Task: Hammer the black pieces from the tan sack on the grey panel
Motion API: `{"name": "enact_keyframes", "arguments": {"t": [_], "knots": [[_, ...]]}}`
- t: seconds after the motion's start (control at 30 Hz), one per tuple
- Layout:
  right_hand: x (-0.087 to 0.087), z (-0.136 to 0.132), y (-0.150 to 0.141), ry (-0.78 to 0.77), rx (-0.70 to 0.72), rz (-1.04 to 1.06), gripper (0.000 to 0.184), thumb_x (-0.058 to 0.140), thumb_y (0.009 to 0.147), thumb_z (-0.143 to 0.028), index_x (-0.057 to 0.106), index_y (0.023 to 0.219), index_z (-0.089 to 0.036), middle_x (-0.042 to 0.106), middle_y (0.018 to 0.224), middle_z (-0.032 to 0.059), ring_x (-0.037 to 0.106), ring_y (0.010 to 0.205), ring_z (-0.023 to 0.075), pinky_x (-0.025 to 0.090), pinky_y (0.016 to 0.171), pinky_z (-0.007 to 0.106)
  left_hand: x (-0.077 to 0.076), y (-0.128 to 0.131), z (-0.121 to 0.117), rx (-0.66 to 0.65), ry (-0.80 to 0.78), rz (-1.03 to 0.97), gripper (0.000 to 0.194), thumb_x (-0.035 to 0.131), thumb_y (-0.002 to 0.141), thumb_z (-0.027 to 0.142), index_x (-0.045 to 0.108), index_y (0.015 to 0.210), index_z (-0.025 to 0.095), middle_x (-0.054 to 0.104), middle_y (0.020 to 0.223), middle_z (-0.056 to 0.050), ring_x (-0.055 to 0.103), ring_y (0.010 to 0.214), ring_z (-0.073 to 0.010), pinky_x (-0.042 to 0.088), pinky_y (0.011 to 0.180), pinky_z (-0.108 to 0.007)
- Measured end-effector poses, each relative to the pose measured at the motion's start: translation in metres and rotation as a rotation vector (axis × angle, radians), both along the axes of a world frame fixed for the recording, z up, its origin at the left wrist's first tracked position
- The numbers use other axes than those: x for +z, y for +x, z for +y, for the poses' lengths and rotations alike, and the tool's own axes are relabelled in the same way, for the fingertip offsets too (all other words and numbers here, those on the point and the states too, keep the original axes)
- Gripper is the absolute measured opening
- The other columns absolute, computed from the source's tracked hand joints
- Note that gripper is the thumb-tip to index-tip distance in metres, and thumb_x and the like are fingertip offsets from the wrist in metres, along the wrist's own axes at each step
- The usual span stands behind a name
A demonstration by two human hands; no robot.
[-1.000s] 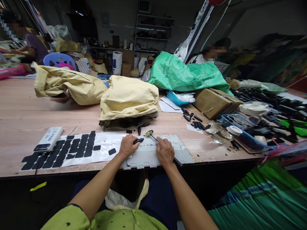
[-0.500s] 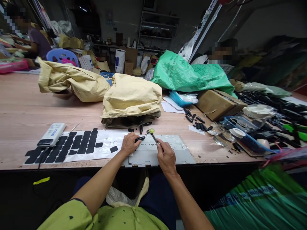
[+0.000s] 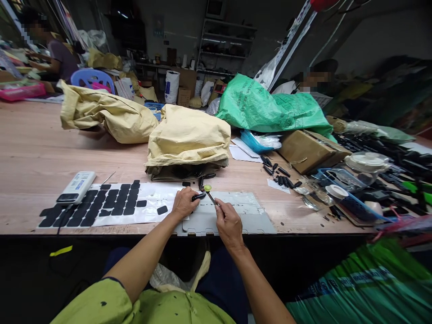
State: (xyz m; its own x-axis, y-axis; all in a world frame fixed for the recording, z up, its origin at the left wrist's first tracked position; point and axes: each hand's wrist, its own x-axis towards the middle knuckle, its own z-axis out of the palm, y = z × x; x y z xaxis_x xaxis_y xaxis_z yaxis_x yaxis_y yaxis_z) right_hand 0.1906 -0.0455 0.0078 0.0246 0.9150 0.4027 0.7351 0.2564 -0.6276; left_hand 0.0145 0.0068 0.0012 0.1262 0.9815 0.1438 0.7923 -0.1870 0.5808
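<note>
Gripping the slim black piece [image 3: 198, 196] with the fingers of the left hand [image 3: 184, 203], over the left part of the grey board [image 3: 236, 215] on the worktop [image 3: 30, 153], the person clasps a small hammer [image 3: 208, 188] in the right hand [image 3: 229, 224]. Good work here likely needs a steady left hold, fingers clear of the hammer's yellowish head, and short, square taps.

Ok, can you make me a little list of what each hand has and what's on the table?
Left hand: holds a small black piece
Right hand: grips a hammer with a yellow-green head
In front of the person: grey board
Left of the board: white sheet with black patches
Farther back: cream bag, green sack
</note>
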Motion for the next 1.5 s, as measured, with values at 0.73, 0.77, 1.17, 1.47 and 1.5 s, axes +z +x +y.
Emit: {"name": "enact_keyframes", "arguments": {"t": [0.73, 0.77, 1.17, 1.47, 1.5], "knots": [[-0.025, 0.047, 0.037, -0.094, -0.361, -0.512, 0.023, 0.057, 0.091, -0.023, 0.068, 0.111, -0.022, 0.061, 0.094, 0.0068, 0.048, 0.086, 0.0211, 0.028, 0.067, 0.032, 0.009, -0.001, -0.015, -0.071, 0.072, -0.015, 0.017, 0.062, 0.083, 0.032, 0.069, 0.093, 0.021, 0.064, 0.091, -0.005, 0.055, 0.092, -0.0209, 0.038, 0.082, -0.034], [-0.024, 0.047, 0.036, -0.097, -0.360, -0.518, 0.023, 0.057, 0.091, -0.023, 0.068, 0.111, -0.022, 0.061, 0.095, 0.0068, 0.048, 0.086, 0.0213, 0.028, 0.067, 0.032, 0.012, -0.002, -0.026, -0.118, 0.093, -0.013, 0.017, 0.062, 0.083, 0.032, 0.069, 0.092, 0.020, 0.064, 0.091, -0.005, 0.055, 0.092, -0.0211, 0.038, 0.081, -0.034], [-0.020, 0.046, 0.034, -0.132, -0.372, -0.536, 0.025, 0.055, 0.092, -0.024, 0.066, 0.114, -0.021, 0.060, 0.098, 0.0078, 0.049, 0.090, 0.0222, 0.029, 0.068, 0.032, -0.027, -0.038, -0.174, -0.316, -0.452, 0.172, 0.031, 0.052, 0.084, 0.032, 0.065, 0.111, 0.024, 0.069, 0.096, -0.007, 0.064, 0.088, -0.0243, 0.044, 0.077, -0.034], [-0.020, 0.046, 0.034, -0.134, -0.370, -0.533, 0.026, 0.053, 0.092, -0.024, 0.066, 0.115, -0.021, 0.059, 0.098, 0.0087, 0.048, 0.090, 0.0226, 0.029, 0.069, 0.032, 0.041, 0.012, -0.073, -0.178, -0.244, -0.050, 0.029, 0.052, 0.086, 0.043, 0.069, 0.087, 0.020, 0.068, 0.076, -0.003, 0.060, 0.072, -0.0165, 0.041, 0.067, -0.026], [-0.020, 0.046, 0.034, -0.132, -0.369, -0.530, 0.026, 0.053, 0.092, -0.024, 0.066, 0.114, -0.021, 0.059, 0.098, 0.0086, 0.048, 0.090, 0.0226, 0.030, 0.069, 0.032, 0.043, 0.021, -0.051, -0.059, -0.190, -0.048, 0.030, 0.053, 0.086, 0.045, 0.068, 0.087, 0.019, 0.067, 0.079, -0.003, 0.060, 0.073, -0.0168, 0.041, 0.068, -0.027]]}}
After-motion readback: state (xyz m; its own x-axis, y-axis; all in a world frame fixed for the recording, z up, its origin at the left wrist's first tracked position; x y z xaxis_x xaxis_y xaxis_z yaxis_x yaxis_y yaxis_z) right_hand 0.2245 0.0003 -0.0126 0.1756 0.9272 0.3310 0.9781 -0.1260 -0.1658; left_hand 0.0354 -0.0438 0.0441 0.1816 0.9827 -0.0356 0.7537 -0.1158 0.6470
